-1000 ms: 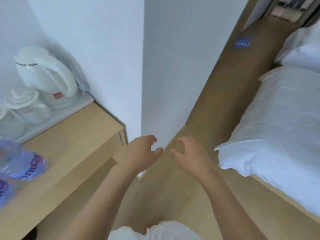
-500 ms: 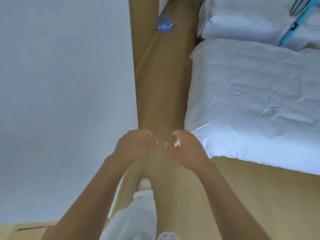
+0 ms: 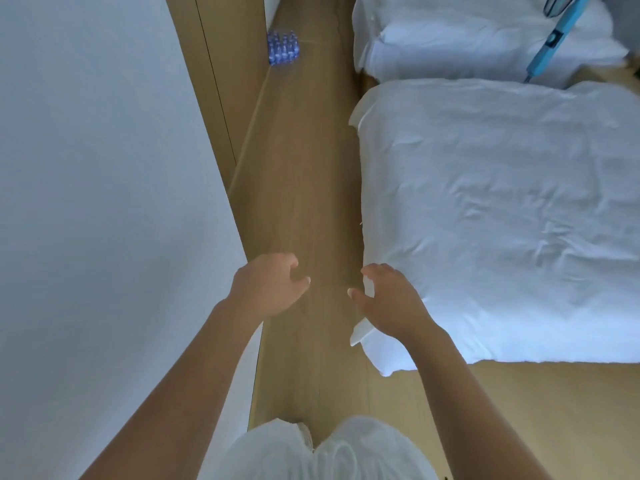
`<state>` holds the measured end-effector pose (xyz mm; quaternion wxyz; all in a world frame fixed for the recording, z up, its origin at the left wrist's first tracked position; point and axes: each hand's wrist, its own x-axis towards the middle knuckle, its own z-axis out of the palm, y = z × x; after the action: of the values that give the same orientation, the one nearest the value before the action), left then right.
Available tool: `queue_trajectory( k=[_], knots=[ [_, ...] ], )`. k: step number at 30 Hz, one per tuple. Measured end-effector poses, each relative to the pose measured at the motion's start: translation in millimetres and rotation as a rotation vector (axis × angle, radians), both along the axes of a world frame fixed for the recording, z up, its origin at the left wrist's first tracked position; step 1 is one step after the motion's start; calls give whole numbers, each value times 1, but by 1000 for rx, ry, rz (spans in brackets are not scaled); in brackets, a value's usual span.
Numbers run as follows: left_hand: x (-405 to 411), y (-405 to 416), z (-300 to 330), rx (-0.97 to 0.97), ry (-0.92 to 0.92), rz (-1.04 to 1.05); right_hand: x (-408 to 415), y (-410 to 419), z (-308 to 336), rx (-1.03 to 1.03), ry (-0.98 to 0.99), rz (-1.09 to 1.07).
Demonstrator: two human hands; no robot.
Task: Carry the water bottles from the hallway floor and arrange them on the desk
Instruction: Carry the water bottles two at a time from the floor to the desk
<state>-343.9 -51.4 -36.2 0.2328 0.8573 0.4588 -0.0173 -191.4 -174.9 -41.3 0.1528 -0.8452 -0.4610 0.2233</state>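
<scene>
A pack of blue-capped water bottles (image 3: 283, 48) stands on the wooden floor far ahead, close to the wooden door panel on the left. My left hand (image 3: 268, 285) and my right hand (image 3: 389, 299) are held out in front of me at waist height, a hand's width apart, fingers loosely curled and empty. Both are far from the bottles. The desk is out of view.
A white wall (image 3: 104, 202) runs along my left with a wooden door panel (image 3: 221, 81) beyond it. A bed with white bedding (image 3: 502, 220) fills the right, and a second bed (image 3: 467, 36) lies further on. A narrow strip of wooden floor (image 3: 304, 168) leads between them. A blue pole (image 3: 550, 39) rests on the far bed.
The view has swung away from the desk and kettle toward the hallway. The bottles now appear nearer. My hands have spread slightly apart.
</scene>
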Motion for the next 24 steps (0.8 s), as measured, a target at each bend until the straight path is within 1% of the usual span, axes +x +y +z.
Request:
queue_trajectory(
  k=[7, 9, 15, 20, 24],
  knots=[
    [41, 88, -17, -39, -14, 18, 49, 88, -15, -15, -43, -4],
    [58, 117, -23, -50, -19, 23, 69, 120, -22, -24, -56, 26],
    [144, 224, -20, -59, -3, 55, 161, 234, -32, -25, -73, 79],
    [216, 305, -5, -82, -2, 97, 240, 328, -20, -14, -91, 126],
    [254, 363, 1, -85, -17, 137, 283, 392, -12, 19, -99, 142]
  ],
)
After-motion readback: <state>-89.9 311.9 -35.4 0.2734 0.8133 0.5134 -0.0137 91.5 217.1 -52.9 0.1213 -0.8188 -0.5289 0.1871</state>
